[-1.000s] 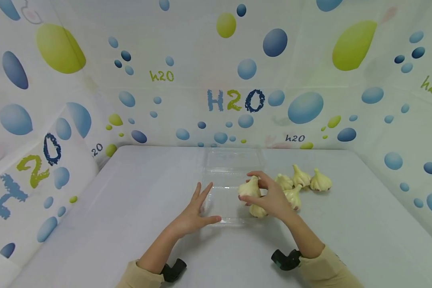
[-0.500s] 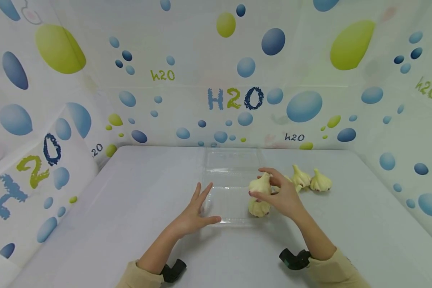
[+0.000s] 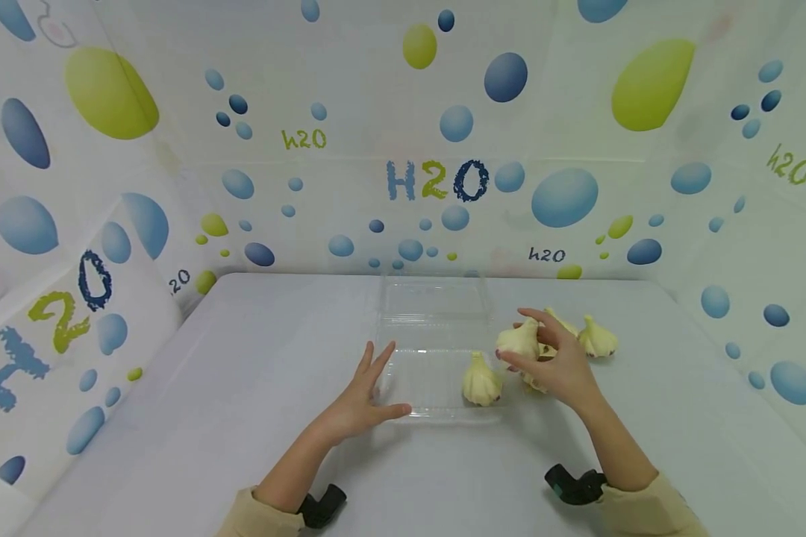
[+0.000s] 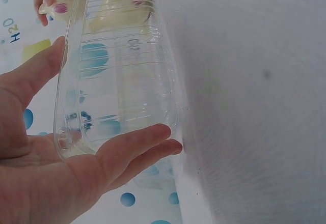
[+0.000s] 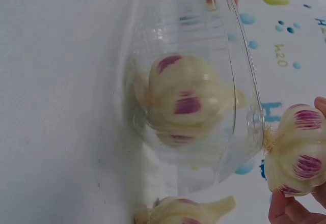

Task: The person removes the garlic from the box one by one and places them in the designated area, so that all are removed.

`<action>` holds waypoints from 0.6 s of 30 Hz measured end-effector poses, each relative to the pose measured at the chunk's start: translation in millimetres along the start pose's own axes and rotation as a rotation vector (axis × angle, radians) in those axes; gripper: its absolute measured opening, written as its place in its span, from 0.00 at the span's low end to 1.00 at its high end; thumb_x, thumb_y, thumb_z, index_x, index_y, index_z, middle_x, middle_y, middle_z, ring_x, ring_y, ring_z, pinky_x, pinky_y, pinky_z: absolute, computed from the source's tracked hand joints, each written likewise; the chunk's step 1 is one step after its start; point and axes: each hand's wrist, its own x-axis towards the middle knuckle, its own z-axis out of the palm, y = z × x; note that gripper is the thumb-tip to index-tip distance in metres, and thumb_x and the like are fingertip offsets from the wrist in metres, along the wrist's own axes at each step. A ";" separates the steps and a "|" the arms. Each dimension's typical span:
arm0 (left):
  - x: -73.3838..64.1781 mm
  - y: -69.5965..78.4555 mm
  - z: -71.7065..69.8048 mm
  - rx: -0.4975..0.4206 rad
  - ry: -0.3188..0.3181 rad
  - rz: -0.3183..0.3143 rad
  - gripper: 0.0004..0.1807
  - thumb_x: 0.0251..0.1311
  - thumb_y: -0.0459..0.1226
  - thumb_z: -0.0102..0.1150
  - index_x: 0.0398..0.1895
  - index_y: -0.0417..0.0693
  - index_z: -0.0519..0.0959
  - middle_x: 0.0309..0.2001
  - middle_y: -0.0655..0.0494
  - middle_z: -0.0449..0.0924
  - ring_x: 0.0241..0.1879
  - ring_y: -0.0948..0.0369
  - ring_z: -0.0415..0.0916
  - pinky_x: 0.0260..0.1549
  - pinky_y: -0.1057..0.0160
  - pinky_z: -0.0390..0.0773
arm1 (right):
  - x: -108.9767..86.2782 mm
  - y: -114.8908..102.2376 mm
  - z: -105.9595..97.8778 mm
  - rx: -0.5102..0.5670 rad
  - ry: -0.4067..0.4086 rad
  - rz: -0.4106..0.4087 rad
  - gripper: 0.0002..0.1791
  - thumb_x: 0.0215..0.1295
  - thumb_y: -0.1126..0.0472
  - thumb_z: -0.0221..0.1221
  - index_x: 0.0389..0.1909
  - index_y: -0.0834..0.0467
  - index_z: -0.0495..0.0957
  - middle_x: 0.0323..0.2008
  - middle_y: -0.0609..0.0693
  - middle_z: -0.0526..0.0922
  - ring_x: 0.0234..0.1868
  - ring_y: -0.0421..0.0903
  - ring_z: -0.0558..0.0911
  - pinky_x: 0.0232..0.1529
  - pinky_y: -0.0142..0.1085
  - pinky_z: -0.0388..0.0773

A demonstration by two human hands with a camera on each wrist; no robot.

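A clear plastic container (image 3: 423, 377) with its lid (image 3: 433, 298) folded back lies mid-table. One garlic bulb (image 3: 481, 382) sits inside at its right end; through the wall in the right wrist view, this bulb (image 5: 186, 102) shows purple streaks. My left hand (image 3: 356, 406) stays at the container's left end, fingers straight and spread beside its wall (image 4: 127, 91). My right hand (image 3: 564, 365) pinches another garlic bulb (image 3: 519, 341) between thumb and fingers, raised just right of the container. Seen from the right wrist, the held bulb (image 5: 300, 150) is outside the rim.
Further garlic bulbs lie on the table to the right, partly behind my right hand; one bulb (image 3: 598, 337) stands farthest right. A patterned sheet (image 3: 336, 194) rises behind the white table (image 3: 275, 328). Black wrist devices (image 3: 574, 485) sit below both hands.
My right hand has moved right with the garlic bulb, from above the container to beside it. The bulb inside now shows fully. My left hand has not moved.
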 end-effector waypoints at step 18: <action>1.9 -3.1 -0.3 0.005 -0.002 -0.004 0.51 0.48 0.42 0.68 0.72 0.61 0.46 0.71 0.44 0.25 0.67 0.38 0.37 0.53 0.34 0.57 | -9.0 21.2 -37.0 -0.150 0.146 -0.068 0.38 0.50 0.57 0.68 0.63 0.52 0.65 0.49 0.58 0.77 0.44 0.49 0.75 0.33 0.22 0.74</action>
